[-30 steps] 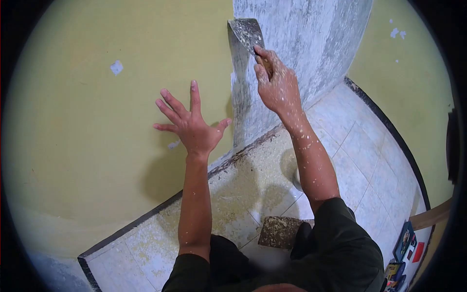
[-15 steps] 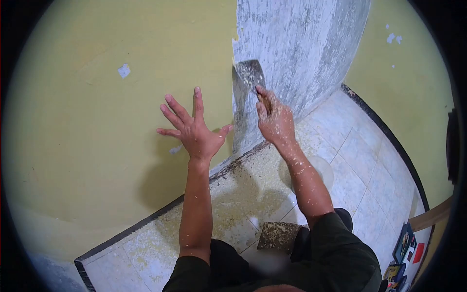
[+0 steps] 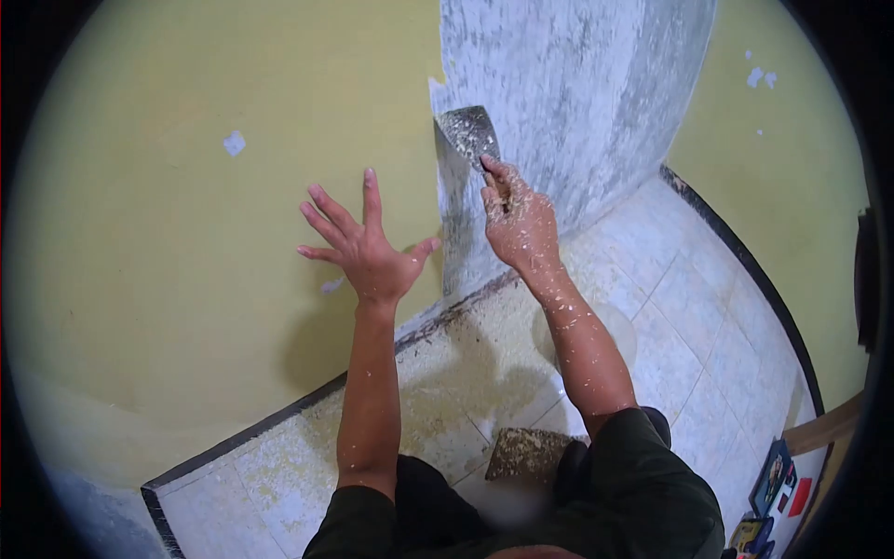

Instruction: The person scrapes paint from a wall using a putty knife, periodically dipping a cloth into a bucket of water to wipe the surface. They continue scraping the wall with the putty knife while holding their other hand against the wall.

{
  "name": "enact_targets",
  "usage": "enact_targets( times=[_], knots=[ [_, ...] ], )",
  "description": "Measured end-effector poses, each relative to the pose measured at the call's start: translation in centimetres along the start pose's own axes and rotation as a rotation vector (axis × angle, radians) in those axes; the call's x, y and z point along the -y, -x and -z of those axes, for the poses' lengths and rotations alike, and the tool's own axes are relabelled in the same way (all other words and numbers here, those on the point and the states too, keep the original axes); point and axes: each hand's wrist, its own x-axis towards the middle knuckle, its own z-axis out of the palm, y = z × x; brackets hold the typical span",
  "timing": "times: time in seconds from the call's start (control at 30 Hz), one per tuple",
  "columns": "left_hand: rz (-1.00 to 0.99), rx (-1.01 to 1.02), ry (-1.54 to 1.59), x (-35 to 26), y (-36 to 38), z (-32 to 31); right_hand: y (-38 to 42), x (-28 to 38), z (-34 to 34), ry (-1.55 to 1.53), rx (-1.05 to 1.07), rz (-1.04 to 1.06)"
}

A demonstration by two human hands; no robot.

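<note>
The right grip (image 3: pixel 521 216) is closed around the handle, the scraper's blade (image 3: pixel 470 133) extending beyond the fingertips.

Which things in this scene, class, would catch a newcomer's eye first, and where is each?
Most striking is the pale, streaky bare patch beside the yellow-green paint on the wall. At their border is a broad scraper in the flake-speckled right hand, with the left hand spread wide at the painted side. Below, pale flakes litter the tiled floor.
</note>
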Motion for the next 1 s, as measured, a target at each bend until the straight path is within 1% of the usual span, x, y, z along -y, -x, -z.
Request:
enact_targets(
  times=[0.07,0.13,0.17,0.2,0.23,0.27,0.3,0.33,0.4,0.43,0.53,0.57,0.63,0.67,0.7,0.8,0.83,0.87,0.93,0.97,1.0],
  knots=[
    [-0.003,0.0,-0.007,0.1,0.0,0.0,-1.3,0.9,-0.1,-0.021,0.002,-0.023],
    [-0.006,0.026,-0.014,0.2,0.3,0.3,-4.3,2.9,1.0,-0.024,-0.062,0.063],
    [0.009,0.032,0.0,-0.1,0.3,0.6,-3.6,3.6,1.8,-0.039,-0.021,-0.011],
    [0.026,0.024,0.024,-0.4,0.0,0.7,-2.5,2.7,1.8,-0.03,-0.026,-0.007],
    [0.024,0.017,0.039,-0.6,-0.1,0.8,-1.2,0.8,1.3,-0.009,-0.036,0.03],
    [0.03,0.034,0.042,-0.5,0.0,0.9,-0.7,0.4,1.0,0.008,-0.044,0.069],
    [0.039,0.051,0.041,-0.4,-0.1,0.9,-1.1,0.0,0.7,0.005,-0.042,0.013],
    [0.04,0.054,0.046,-0.3,-0.1,0.9,-1.5,0.4,1.1,0.011,-0.042,0.012],
    [0.021,0.052,0.066,-0.2,0.0,0.9,-2.5,1.5,2.5,0.056,0.08,-0.101],
    [0.035,0.073,0.073,-0.2,0.4,0.8,-2.2,1.6,2.5,0.036,0.055,-0.064],
    [0.016,0.034,0.052,-0.5,0.1,1.1,-0.7,1.6,1.1,0.061,0.027,-0.098],
    [0.028,0.068,0.052,-0.5,0.2,1.5,-0.7,1.3,0.5,-0.027,-0.016,-0.034],
    [0.045,0.094,0.051,-0.4,-0.7,1.4,-3.7,2.0,1.1,0.013,-0.045,0.019],
    [0.032,0.1,0.059,-0.4,-0.5,1.5,-3.7,2.4,1.8,0.066,-0.048,0.025],
    [0.028,0.095,0.07,-0.3,-0.1,1.6,-3.4,2.7,2.5,-0.013,-0.022,0.006],
    [0.054,0.104,0.063,-0.5,-0.1,1.6,-1.4,0.8,1.8,0.098,0.005,-0.008],
    [0.051,0.085,0.065,-0.6,-0.5,1.7,-1.2,1.5,1.8,0.073,0.004,0.006],
    [0.056,0.094,0.054,-0.7,-0.6,1.7,-2.4,2.0,1.8,0.067,-0.002,0.017],
    [0.066,0.134,0.03,-0.5,-0.1,1.5,-5.0,3.4,2.2,0.084,-0.085,0.067],
    [0.051,0.111,0.043,-0.5,-0.3,1.3,-5.6,4.9,3.1,0.109,-0.01,-0.004],
    [0.034,0.088,0.056,-0.5,-0.1,1.5,-4.6,4.2,2.9,0.106,0.001,-0.02]
  ],
)
